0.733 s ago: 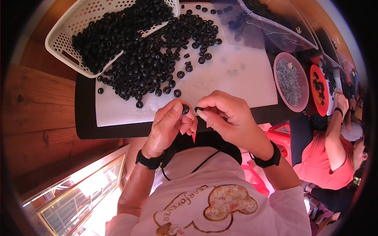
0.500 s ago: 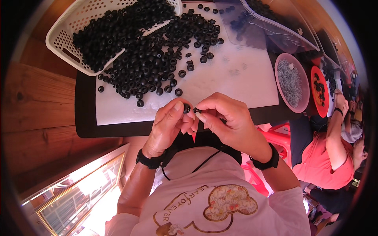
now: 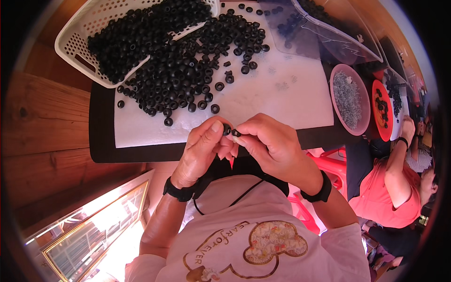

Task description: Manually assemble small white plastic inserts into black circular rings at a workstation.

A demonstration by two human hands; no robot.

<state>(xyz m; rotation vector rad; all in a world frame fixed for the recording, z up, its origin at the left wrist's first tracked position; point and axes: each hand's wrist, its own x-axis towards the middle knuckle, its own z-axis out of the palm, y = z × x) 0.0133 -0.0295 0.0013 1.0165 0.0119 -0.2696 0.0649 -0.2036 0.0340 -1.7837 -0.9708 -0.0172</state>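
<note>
Over the table's near edge, my left hand (image 3: 202, 145) pinches a small round black plastic part (image 3: 227, 129) between thumb and forefinger. Close against it, my right hand (image 3: 270, 143) holds a second, smaller black part (image 3: 236, 133) with a hole in it, between thumb and fingertip. The two parts almost meet; whether they touch I cannot tell. Beyond my hands, a heap of black ring-shaped parts (image 3: 183, 70) spreads over a white foam sheet (image 3: 282, 108). It spills out of a white perforated basket (image 3: 80, 66) lying at the far left.
A clear plastic bin (image 3: 338, 42) stands far right. To the right sit a pink bowl (image 3: 336, 113) of small greyish pieces and an orange-red dish (image 3: 376, 124) with black parts. A co-worker in a red shirt (image 3: 380, 192) works beyond, near red stools (image 3: 329, 164).
The small part in my right hand has turned, now showing its hole, and sits closer to the part in my left. Both hands otherwise keep their place.
</note>
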